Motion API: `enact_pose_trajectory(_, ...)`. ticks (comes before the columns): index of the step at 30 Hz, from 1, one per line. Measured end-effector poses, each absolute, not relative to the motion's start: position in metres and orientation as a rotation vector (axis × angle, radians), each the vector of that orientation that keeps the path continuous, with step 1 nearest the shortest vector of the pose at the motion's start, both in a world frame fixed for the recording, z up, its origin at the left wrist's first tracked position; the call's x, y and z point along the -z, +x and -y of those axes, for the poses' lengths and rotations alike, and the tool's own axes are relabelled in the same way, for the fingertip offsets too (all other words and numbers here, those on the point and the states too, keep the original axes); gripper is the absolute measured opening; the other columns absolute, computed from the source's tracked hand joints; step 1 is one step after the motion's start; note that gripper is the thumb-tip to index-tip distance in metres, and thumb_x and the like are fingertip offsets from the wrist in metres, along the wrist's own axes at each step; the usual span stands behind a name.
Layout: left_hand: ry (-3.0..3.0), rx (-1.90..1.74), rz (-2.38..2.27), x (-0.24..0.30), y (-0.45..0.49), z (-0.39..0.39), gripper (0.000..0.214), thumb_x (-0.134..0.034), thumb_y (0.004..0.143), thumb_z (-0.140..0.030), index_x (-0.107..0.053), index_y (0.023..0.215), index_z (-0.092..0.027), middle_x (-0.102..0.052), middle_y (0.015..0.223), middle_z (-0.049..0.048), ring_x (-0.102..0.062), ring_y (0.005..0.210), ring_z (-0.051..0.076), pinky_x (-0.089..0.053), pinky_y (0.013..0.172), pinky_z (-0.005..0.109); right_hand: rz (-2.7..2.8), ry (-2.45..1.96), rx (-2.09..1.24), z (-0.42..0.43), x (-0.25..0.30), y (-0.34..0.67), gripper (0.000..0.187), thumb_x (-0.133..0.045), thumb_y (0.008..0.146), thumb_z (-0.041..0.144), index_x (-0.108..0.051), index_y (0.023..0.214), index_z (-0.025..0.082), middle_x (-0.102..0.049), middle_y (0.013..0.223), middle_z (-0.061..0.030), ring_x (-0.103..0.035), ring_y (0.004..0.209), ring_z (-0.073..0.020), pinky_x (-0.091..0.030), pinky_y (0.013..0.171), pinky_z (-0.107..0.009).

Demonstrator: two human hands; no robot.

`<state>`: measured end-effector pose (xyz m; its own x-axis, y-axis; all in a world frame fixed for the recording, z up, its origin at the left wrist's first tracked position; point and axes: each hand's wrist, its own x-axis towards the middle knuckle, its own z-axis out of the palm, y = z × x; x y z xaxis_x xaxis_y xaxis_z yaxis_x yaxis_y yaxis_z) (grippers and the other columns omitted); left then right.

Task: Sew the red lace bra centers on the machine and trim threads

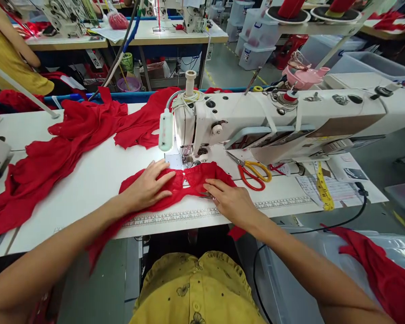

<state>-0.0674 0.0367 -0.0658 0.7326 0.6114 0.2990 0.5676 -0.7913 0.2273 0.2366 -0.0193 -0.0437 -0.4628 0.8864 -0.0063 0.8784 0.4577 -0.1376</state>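
Observation:
A red fabric piece [168, 201] lies in front of the sewing machine [222, 119], its upper edge close to the presser foot [188, 160]. My left hand [148, 186] rests on its left part, palm down, fingers spread. On the right part, my right hand [227, 198] has its fingers bent over the cloth. A slim metal tool, apparently thread snips [205, 195], pokes out beneath those fingers; most of it is hidden by the hand. Between my hands there is a small gap in the fabric. Scissors [254, 174] with red and yellow handles lie right of the cloth.
More red fabric [70, 135] is heaped along the table's left side. A yellow tape measure [324, 189] lies over papers at the right. A printed ruler [175, 219] runs along the front edge. Below right stands a clear plastic bin [300, 270]. Another person's arm [15, 38] is at upper left.

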Motion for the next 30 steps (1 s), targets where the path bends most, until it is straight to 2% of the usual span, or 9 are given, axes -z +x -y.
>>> enact_pose_trajectory(4,2.933,-0.725,-1.003,0.054,-0.041,-0.028,0.029,-0.049,0.101,-0.025,-0.062,0.125,-0.014,-0.066,0.125,0.0130,-0.056,0.126,0.027,-0.037,0.118,0.056,2.530,-1.547,-0.259,0.009,0.033,0.220,0.042,-0.050,0.091,0.010,-0.065,0.128,0.024,-0.067,0.129,-0.0055,-0.067,0.093,-0.0180,-0.045,0.063,-0.026)
enact_pose_trajectory(6,2.987,-0.734,-0.988,0.059,-0.030,-0.021,0.029,-0.047,0.102,-0.026,-0.063,0.123,-0.014,-0.068,0.123,0.0122,-0.058,0.124,0.026,-0.035,0.119,0.055,2.452,-1.544,-0.350,-0.003,0.032,0.210,0.032,-0.052,0.094,0.014,-0.068,0.120,0.023,-0.070,0.116,-0.0050,-0.065,0.090,-0.0168,-0.042,0.065,-0.025)
enact_pose_trajectory(9,3.013,-0.640,-1.006,0.069,-0.022,-0.019,0.034,-0.048,0.103,-0.034,-0.063,0.126,-0.013,-0.069,0.124,0.0117,-0.059,0.124,0.028,-0.026,0.122,0.061,2.375,-1.589,-0.450,-0.022,0.034,0.195,0.017,-0.054,0.098,0.021,-0.070,0.102,0.020,-0.069,0.100,-0.0044,-0.062,0.084,-0.0160,-0.039,0.067,-0.026)
enact_pose_trajectory(12,2.971,-0.604,-1.054,0.075,-0.023,-0.022,0.037,-0.050,0.102,-0.036,-0.062,0.129,-0.015,-0.070,0.125,0.0101,-0.058,0.125,0.030,-0.015,0.123,0.069,2.326,-1.674,-0.507,-0.035,0.040,0.185,0.019,-0.053,0.099,0.026,-0.067,0.089,0.018,-0.067,0.091,-0.0046,-0.059,0.079,-0.0159,-0.036,0.066,-0.027)
enact_pose_trajectory(18,2.835,-0.658,-1.039,0.074,-0.025,-0.024,0.033,-0.050,0.102,-0.032,-0.063,0.128,-0.016,-0.070,0.125,0.0094,-0.058,0.128,0.030,-0.002,0.122,0.073,2.266,-1.718,-0.572,-0.041,0.050,0.181,0.012,-0.056,0.094,0.029,-0.062,0.089,0.019,-0.067,0.090,-0.0032,-0.058,0.078,-0.0163,-0.033,0.064,-0.027)
enact_pose_trajectory(23,2.772,-0.656,-1.050,0.076,-0.024,-0.024,0.033,-0.046,0.103,-0.031,-0.062,0.128,-0.015,-0.069,0.124,0.0121,-0.063,0.120,0.027,-0.007,0.123,0.070,2.261,-1.758,-0.573,-0.044,0.056,0.180,0.014,-0.052,0.093,0.025,-0.059,0.082,0.021,-0.065,0.080,-0.0010,-0.055,0.070,-0.0157,-0.029,0.060,-0.028)
enact_pose_trajectory(27,2.779,-0.626,-1.036,0.076,-0.024,-0.025,0.031,-0.043,0.104,-0.031,-0.063,0.123,-0.016,-0.069,0.121,0.0108,-0.063,0.117,0.025,-0.010,0.124,0.068,2.218,-1.773,-0.593,-0.044,0.057,0.180,0.012,-0.051,0.092,0.024,-0.058,0.082,0.021,-0.064,0.077,0.0002,-0.055,0.069,-0.0152,-0.030,0.061,-0.027)
enact_pose_trajectory(30,2.777,-0.612,-1.033,0.076,-0.024,-0.026,0.035,-0.043,0.104,-0.032,-0.059,0.128,-0.014,-0.067,0.124,0.0124,-0.063,0.117,0.024,-0.011,0.123,0.067,2.218,-1.759,-0.625,-0.044,0.054,0.181,0.013,-0.052,0.092,0.024,-0.056,0.080,0.021,-0.064,0.076,0.0007,-0.055,0.069,-0.0148,-0.030,0.061,-0.027)
